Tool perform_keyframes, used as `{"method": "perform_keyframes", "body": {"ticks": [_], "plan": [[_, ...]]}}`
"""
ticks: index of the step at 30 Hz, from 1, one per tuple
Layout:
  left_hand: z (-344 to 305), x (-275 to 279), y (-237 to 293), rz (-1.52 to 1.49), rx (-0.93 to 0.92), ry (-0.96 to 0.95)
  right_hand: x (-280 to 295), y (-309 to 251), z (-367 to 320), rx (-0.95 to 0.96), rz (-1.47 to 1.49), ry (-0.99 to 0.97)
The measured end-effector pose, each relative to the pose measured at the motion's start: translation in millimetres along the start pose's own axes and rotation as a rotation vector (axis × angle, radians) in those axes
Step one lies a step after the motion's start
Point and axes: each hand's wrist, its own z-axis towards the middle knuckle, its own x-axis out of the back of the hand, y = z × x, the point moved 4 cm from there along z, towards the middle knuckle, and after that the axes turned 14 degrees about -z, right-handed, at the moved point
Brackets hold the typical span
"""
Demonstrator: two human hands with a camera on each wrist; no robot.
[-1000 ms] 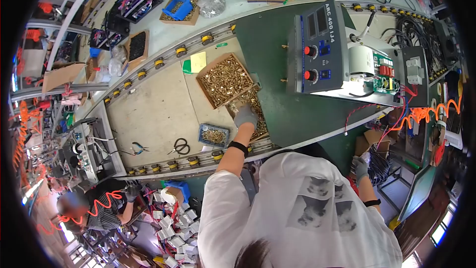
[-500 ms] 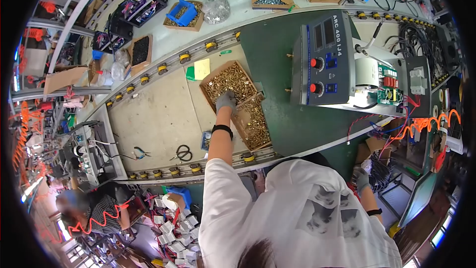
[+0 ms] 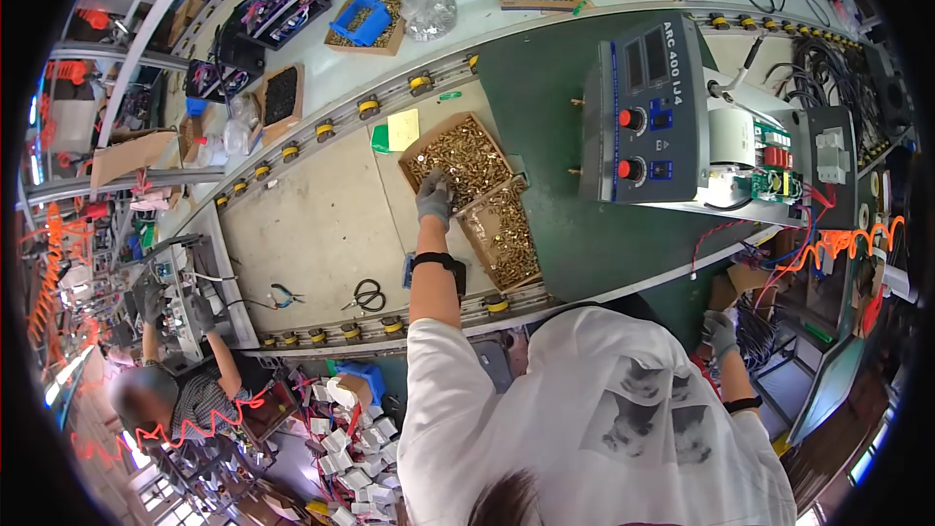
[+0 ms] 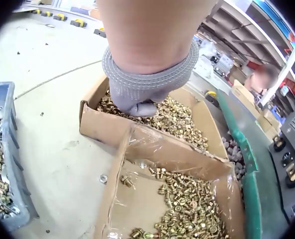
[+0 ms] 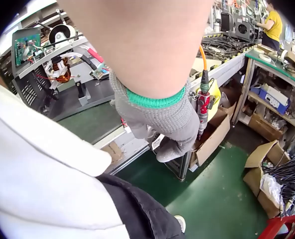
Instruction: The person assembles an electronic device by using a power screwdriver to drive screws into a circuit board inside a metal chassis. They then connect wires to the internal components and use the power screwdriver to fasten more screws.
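Note:
My gloved left hand is at the near left side of the upper cardboard box, which is filled with brass-coloured screws. Its fingers curl down among the screws in the left wrist view, with the fingertips partly hidden. A second cardboard box, part full of similar screws, adjoins it on the near side. To the left is a blue-grey plastic bin of small hardware, largely covered by the forearm in the head view. My gloved right hand hangs beside the bench, fingers loosely bent, holding nothing visible.
A grey-fronted machine with exposed circuitry stands on the green mat to the right. Scissors and pliers lie on the left of the bench, above a row of rollers. Another person works at lower left.
The left hand has gone from the lower screw box to the upper one, then shifted slightly toward its near left side. The right hand stays low at the side.

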Motion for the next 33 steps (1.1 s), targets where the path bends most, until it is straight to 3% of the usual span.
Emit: {"method": "perform_keyframes", "body": {"ticks": [1,4,7,11,13,14,16,19,20,22,24,25,27,31,33], "plan": [[0,-1,-1,-0.081,0.084,-0.01,0,-2,-1,-0.008,-0.004,0.003],[16,6,-12,-0.339,0.109,-0.05,1,1,-2,-0.022,-0.021,0.01],[16,7,-12,-0.37,0.076,0.06,0,3,-3,-0.035,-0.038,0.011],[11,6,-5,-0.45,0.015,0.068,-1,13,5,-0.035,-0.04,-0.012],[10,4,-1,-0.734,0.043,-0.151,0,16,7,-0.032,0.011,-0.014],[9,5,-1,-0.731,0.039,-0.153,1,18,8,-0.027,0.059,-0.013],[-2,-6,4,-1.057,0.078,-0.642,13,26,13,-0.059,0.059,0.009],[-51,-29,26,-1.097,0.14,-0.642,53,64,52,-0.095,0.108,0.046],[-79,-41,44,-1.04,0.159,-0.458,72,80,66,-0.125,0.114,0.089],[-115,-58,59,-0.996,0.155,-0.456,102,97,95,-0.142,0.122,0.124],[-144,-69,61,-0.901,0.12,-0.48,129,96,115,-0.145,-0.025,0.392],[-158,-72,60,-0.9,0.104,-0.487,132,91,123,-0.132,-0.017,0.386],[-188,-85,58,-0.881,0.115,-0.635,150,58,125,0.068,-0.394,0.931],[-251,-108,51,-0.849,0.096,-0.726,131,-21,92,0.278,-0.376,0.812],[-281,-116,44,-0.796,0.054,-0.636,115,-39,103,0.397,-0.031,0.386]]}}
